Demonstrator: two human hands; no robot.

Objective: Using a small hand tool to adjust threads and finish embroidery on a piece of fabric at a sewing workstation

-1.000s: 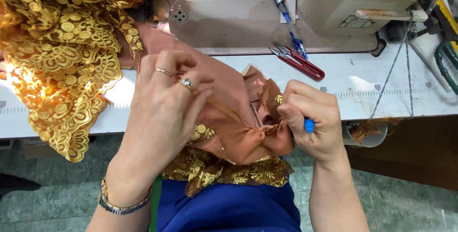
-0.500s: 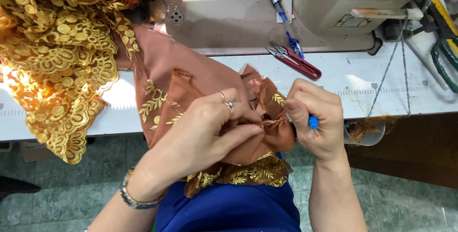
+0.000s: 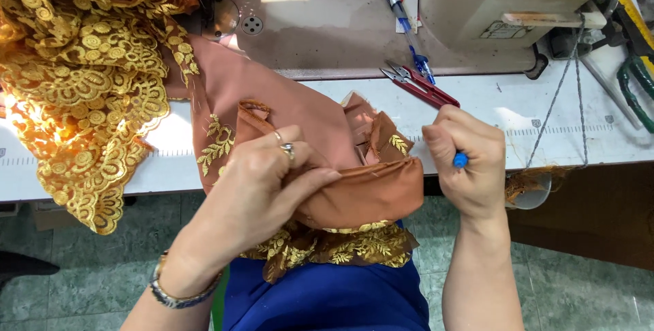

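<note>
Right now the left hand (image 3: 262, 181) pinches a folded edge of the terracotta fabric (image 3: 327, 161), fingers closed around the fold, holding it taut over the table's front edge above the lap. Right hand (image 3: 463, 167) is fisted shut on a small blue-handled tool (image 3: 461, 160) — only the blue end shows, so the tip and what it touches can't be seen. Fabric drapes from the sewing machine bed (image 3: 320, 38) down to the blue-clad lap, gold embroidery along its lower hem. To work well here — judgement — keep the fold stretched flat and the tool angled away from the holding fingers. Room: gold lace pile (image 3: 82, 92) crowds the left; red thread snips (image 3: 419, 86) lie just behind the right hand; white table (image 3: 579, 133) is bare further right.
</note>
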